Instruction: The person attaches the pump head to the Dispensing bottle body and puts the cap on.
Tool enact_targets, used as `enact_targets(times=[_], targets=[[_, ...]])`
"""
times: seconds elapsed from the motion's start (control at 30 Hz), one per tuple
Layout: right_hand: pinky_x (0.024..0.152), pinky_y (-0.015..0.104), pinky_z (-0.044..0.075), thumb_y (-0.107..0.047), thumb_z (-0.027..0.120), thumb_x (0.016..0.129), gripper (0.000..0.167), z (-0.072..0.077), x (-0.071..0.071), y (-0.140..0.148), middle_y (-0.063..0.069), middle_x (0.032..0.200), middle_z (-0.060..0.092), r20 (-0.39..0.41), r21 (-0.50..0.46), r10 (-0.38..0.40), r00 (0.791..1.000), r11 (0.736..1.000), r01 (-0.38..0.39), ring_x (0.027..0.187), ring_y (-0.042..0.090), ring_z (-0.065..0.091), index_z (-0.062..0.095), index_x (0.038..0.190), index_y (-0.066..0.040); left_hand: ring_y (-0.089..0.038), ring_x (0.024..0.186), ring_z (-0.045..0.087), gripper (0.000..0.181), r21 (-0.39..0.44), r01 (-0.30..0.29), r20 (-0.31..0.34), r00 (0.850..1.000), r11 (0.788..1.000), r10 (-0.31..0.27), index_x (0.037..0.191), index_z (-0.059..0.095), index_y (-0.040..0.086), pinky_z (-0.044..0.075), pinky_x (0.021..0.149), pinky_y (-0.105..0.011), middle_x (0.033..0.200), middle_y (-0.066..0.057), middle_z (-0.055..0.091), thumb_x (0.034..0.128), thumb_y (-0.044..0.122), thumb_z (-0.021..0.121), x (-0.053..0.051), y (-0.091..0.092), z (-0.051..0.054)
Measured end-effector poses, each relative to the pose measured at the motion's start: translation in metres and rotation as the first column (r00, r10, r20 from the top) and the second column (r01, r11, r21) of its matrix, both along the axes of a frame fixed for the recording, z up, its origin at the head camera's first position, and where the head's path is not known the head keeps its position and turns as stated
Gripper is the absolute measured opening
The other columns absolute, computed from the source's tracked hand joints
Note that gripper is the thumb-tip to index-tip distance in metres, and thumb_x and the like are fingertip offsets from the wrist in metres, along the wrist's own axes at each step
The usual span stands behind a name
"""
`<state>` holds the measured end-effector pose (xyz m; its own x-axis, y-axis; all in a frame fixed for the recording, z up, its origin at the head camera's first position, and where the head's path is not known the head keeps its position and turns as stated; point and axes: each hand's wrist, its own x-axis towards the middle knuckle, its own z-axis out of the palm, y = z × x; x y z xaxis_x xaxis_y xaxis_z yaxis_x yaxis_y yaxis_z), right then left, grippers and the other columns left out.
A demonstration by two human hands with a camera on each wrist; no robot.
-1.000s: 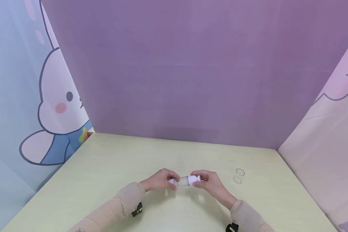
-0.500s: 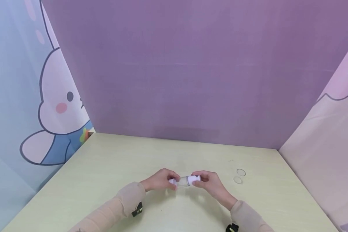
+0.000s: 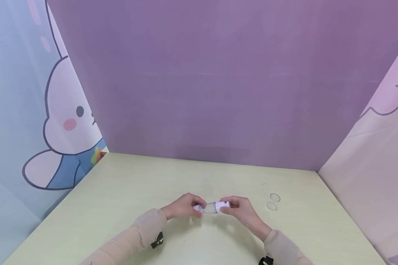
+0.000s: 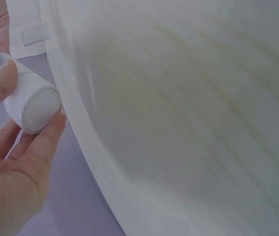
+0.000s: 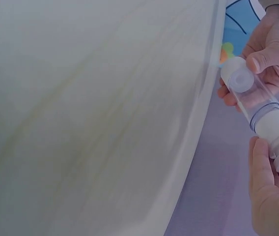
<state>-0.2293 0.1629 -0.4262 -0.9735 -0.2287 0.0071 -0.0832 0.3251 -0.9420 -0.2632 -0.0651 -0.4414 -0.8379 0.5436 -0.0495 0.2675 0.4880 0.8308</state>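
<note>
A small pump bottle with a clear body (image 3: 209, 208) is held nearly level just over the table, between both hands. My left hand (image 3: 182, 206) grips its white base (image 4: 41, 108), thumb on one side and fingers on the other. At the opposite end, my right hand (image 3: 242, 211) pinches the white pump top (image 5: 273, 125) between thumb and fingers. In the right wrist view a thin dark ring (image 5: 255, 118) circles the joint of body and top. A white inner disc (image 5: 241, 80) shows through the clear wall near the base.
Two thin, see-through round pieces, one dark-rimmed (image 3: 275, 197) and one paler (image 3: 271, 206), lie on the pale table (image 3: 146, 176) right of my right hand. A purple panel (image 3: 212, 92) stands along the back edge. Printed cloth (image 3: 69, 106) hangs at the left.
The white top looks slightly turned in my right fingers, its tip showing differently. Otherwise both hands and the bottle stay almost in place; the round pieces remain where they were.
</note>
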Motion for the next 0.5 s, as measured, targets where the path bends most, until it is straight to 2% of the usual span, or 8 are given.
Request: enact_targets(times=[0.5], targets=[[0.079,0.032,0.051,-0.015,0.071,0.078,0.035,-0.0025,-0.0017,-0.003,0.015,0.104,0.067,0.009,0.017,-0.041,0.999,0.999,0.04,0.093,0.021,0.063,0.063,0.108,0.003,-0.018,0.095,0.058,0.029,0.0,-0.004,0.008,1.0,1.0,0.004,0.103,0.066,0.003,0.045,0.086,-0.04,0.106,-0.006,0.066,0.0746,0.008,0.073,0.0014,-0.0018,0.0012]])
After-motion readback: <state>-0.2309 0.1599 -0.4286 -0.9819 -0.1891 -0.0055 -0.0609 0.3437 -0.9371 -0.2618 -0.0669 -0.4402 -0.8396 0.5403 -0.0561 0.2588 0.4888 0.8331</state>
